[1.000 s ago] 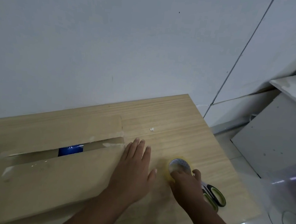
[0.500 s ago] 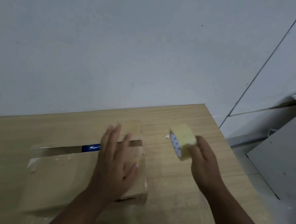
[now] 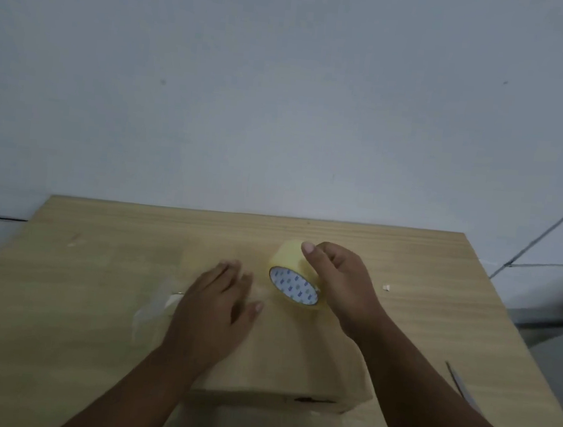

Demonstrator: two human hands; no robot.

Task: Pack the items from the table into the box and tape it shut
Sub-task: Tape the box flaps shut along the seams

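Note:
A brown cardboard box [image 3: 280, 357] lies on the wooden table [image 3: 76, 296] in front of me, its flaps down. My left hand [image 3: 215, 313] rests flat on the box top with fingers straight and spread. My right hand [image 3: 339, 281] grips a roll of yellowish clear tape [image 3: 293, 276] just above the box's far side, thumb over the top of the roll. The roll's white core with blue print faces me. The box contents are hidden.
A scissor blade [image 3: 459, 385] shows on the table at the right, beside my right forearm. A small white scrap [image 3: 385, 287] lies to the right of the box. A plain grey wall [image 3: 284, 93] stands right behind the table's far edge.
My right hand lifted the tape roll off the table and carried it left over the box. My left hand stayed on the box top. The view swung left, centring the box.

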